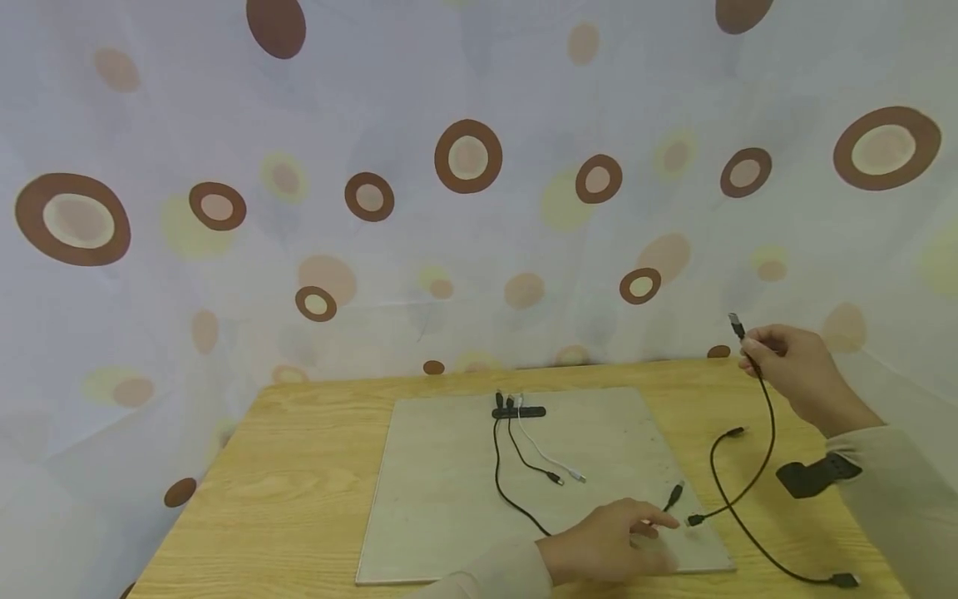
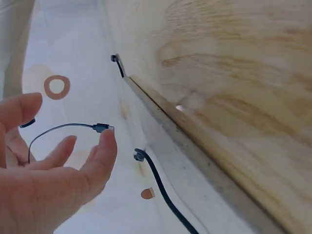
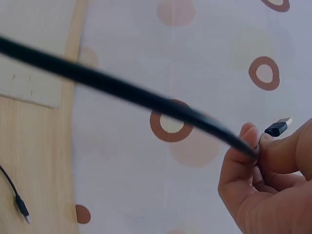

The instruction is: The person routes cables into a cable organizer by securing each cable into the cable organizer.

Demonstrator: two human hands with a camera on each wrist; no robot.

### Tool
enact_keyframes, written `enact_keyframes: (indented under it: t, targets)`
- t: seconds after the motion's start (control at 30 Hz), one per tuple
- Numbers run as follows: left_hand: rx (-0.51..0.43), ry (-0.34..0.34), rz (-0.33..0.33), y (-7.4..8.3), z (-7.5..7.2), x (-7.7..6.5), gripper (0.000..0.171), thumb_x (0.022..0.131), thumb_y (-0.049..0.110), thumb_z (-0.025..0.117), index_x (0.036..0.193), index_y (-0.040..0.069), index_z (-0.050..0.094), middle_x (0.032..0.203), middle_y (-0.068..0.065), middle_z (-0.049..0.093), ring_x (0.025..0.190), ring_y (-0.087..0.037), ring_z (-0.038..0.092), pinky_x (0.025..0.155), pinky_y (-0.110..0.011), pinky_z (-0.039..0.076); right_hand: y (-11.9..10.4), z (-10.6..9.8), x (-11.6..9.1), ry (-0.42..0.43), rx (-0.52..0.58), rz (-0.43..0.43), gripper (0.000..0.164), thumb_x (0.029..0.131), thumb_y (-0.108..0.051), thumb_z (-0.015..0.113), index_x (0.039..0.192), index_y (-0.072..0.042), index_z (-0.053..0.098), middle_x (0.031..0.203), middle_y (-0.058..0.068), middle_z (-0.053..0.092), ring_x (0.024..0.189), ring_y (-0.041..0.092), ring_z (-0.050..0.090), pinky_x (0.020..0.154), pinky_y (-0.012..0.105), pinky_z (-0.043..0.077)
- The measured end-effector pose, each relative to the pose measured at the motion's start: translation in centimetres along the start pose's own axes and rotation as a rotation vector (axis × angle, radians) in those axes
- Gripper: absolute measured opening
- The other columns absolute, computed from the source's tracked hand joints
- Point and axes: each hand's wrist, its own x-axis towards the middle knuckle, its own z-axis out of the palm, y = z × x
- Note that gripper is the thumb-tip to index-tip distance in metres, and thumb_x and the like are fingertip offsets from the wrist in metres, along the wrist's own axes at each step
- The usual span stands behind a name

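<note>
My right hand (image 1: 778, 358) is raised over the table's right side. It pinches a black cable (image 1: 767, 441) just behind its USB plug (image 1: 737, 324). The right wrist view shows the same plug (image 3: 279, 127) past the fingertips (image 3: 248, 141), with the cable (image 3: 122, 90) running off diagonally. The cable's other end (image 1: 696, 520) lies at the grey mat's (image 1: 449, 499) right edge. My left hand (image 1: 651, 524) rests flat on the mat with fingers relaxed, holding nothing. Its fingertip (image 2: 107, 141) is close to a small plug (image 2: 103, 128). Another plug (image 1: 676, 495) lies just beyond the hand.
A black cable clip (image 1: 519, 412) at the mat's far edge holds two black cables and a white cable (image 1: 550, 457). A second loose black cable (image 1: 748, 541) curves across the wooden table (image 1: 299, 466) at the right. A spotted curtain hangs behind.
</note>
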Motion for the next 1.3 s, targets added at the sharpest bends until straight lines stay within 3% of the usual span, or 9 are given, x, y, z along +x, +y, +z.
enact_keyframes:
  t: [0.2,0.3,0.47,0.6,0.77,1.03,1.3]
  targets:
    - [0.095,-0.08,-0.024,0.4,0.1,1.2,0.06,0.088,0.03,0.055,0.139,0.029,0.023,0.138,0.013,0.027,0.122,-0.005,0.034,0.09,-0.024,0.038,-0.7,1.5,0.2,-0.085,0.118,0.002,0.04,0.095,-0.026,0.038,0.112,0.009,0.04,0.085,-0.002,0.056,0.074,0.006,0.056,0.066,0.022,0.049]
    - [0.02,-0.097,-0.084,0.6,0.4,1.8,0.059,0.087,0.029,0.056,0.138,0.031,0.024,0.134,0.015,0.034,0.118,-0.003,0.039,0.09,-0.026,0.039,-1.0,2.0,0.3,-0.119,0.168,0.006,0.04,0.094,-0.027,0.04,0.112,0.009,0.04,0.087,-0.004,0.056,0.075,0.006,0.056,0.067,0.021,0.049]
    - [-0.055,-0.112,-0.164,0.6,1.0,2.1,0.047,0.088,0.024,0.056,0.131,0.031,0.038,0.113,0.014,0.055,0.096,-0.001,0.054,0.077,-0.023,0.045,-1.3,2.8,0.4,-0.157,0.23,0.047,0.039,0.094,-0.028,0.042,0.112,0.006,0.039,0.09,-0.003,0.053,0.078,0.005,0.055,0.07,0.021,0.048]
    - [0.0,-0.088,-0.135,0.4,1.2,1.5,0.032,0.088,0.023,0.057,0.12,0.021,0.055,0.095,0.009,0.065,0.084,0.002,0.057,0.073,-0.018,0.045,-0.9,3.3,0.5,-0.174,0.236,0.072,0.041,0.094,-0.03,0.041,0.113,0.006,0.038,0.092,0.0,0.052,0.08,0.005,0.055,0.071,0.021,0.048]
    - [-0.06,-0.056,-0.106,0.2,1.2,0.4,0.023,0.087,0.019,0.057,0.108,0.011,0.063,0.08,0.006,0.069,0.077,0.004,0.059,0.075,-0.013,0.043,-0.6,4.0,0.5,-0.186,0.235,0.086,0.041,0.094,-0.029,0.04,0.113,0.007,0.037,0.094,0.002,0.051,0.08,0.005,0.055,0.071,0.022,0.049]
    - [-0.026,0.017,-0.049,-0.2,0.6,-1.6,0.017,0.085,0.018,0.059,0.098,0.011,0.068,0.073,0.008,0.068,0.066,0.004,0.06,0.073,-0.012,0.043,0.3,5.6,0.8,-0.221,0.283,0.125,0.046,0.094,-0.028,0.04,0.118,0.012,0.034,0.099,0.008,0.047,0.081,0.004,0.055,0.073,0.021,0.048]
    - [0.027,0.071,0.014,-1.0,-0.6,-3.4,0.017,0.087,0.021,0.058,0.09,0.009,0.069,0.071,0.009,0.068,0.063,0.007,0.059,0.07,-0.01,0.043,1.5,7.8,1.1,-0.208,0.298,0.111,0.038,0.095,-0.019,0.041,0.113,0.014,0.038,0.092,0.005,0.052,0.078,0.005,0.058,0.071,0.021,0.049]
